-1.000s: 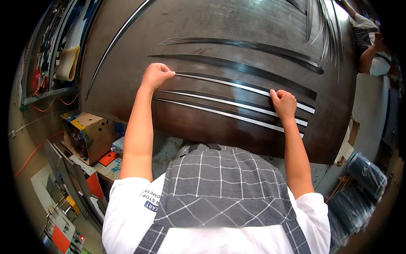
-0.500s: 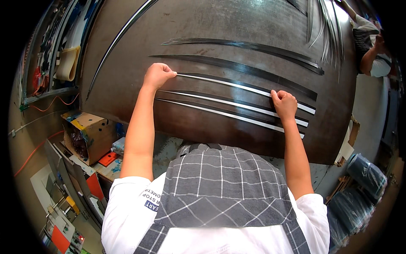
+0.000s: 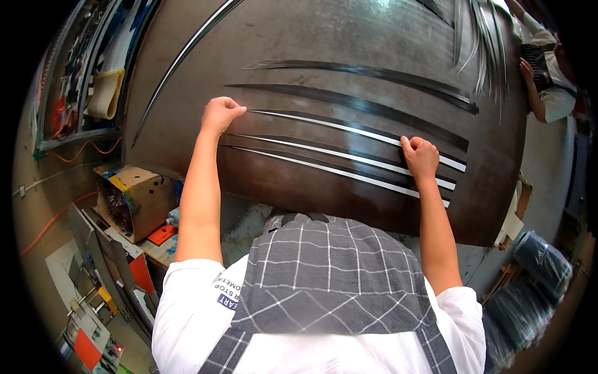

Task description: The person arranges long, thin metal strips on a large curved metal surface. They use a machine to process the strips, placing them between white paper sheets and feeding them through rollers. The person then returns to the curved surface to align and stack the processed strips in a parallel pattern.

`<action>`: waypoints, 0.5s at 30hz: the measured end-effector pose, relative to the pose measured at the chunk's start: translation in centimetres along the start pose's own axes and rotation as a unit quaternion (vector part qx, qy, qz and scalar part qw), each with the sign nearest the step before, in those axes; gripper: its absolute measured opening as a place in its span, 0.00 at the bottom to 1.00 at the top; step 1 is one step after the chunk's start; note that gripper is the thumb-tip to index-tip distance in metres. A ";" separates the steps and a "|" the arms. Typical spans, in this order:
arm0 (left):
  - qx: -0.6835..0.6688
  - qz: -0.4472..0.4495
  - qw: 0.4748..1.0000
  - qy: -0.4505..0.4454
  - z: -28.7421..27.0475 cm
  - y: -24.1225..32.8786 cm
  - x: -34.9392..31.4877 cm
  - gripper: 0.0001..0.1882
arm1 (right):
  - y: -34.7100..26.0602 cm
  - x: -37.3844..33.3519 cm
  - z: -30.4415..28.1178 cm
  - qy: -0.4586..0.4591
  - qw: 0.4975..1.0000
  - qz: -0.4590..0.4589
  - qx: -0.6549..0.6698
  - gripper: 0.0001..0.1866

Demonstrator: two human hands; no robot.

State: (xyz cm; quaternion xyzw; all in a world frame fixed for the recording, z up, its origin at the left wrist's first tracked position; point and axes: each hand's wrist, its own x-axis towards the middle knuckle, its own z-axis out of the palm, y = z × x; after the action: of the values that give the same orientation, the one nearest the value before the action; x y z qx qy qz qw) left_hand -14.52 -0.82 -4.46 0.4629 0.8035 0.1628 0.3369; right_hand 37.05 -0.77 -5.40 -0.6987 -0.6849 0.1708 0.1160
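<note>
Long, tapering black strips with white bands lie across the brown table (image 3: 299, 37). My left hand (image 3: 223, 115) pinches the thin pointed left end of the uppermost banded strip (image 3: 327, 124). Toward that strip's wider right end, my right hand (image 3: 420, 157) is closed with thumb and fingertips on it; the exact grip is partly hidden by the fingers. Two similar banded strips, a middle one (image 3: 336, 149) and a near one (image 3: 339, 172), lie below it, running under or beside my right hand. Beyond it rest a plain dark strip (image 3: 349, 98) and a darker bundle of strips (image 3: 367, 73).
A long curved black-and-white strip (image 3: 180, 56) lies at the table's left. Thin loose strips (image 3: 483, 50) spread at the far right, near another person (image 3: 548, 75). A cardboard box (image 3: 140, 199) stands left of the table; plastic-wrapped rolls (image 3: 542, 262) stand at the right.
My left hand has slid left, to the pointed end of the strip. My right hand stays nearly in place. The other person at the right has shifted an arm.
</note>
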 end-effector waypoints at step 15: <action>0.261 0.358 0.894 0.066 12.2 9.2 -11.4 0.31 | -1.6 -6.2 0.2 0.061 0.989 -0.129 -0.026 0.35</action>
State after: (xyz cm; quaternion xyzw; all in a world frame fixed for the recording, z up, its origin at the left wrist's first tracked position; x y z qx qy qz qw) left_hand 3.70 -6.34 -3.50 0.7790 0.6171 0.0866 0.0690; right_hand 35.50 -6.89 -4.51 -0.6164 -0.7653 0.0930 0.1604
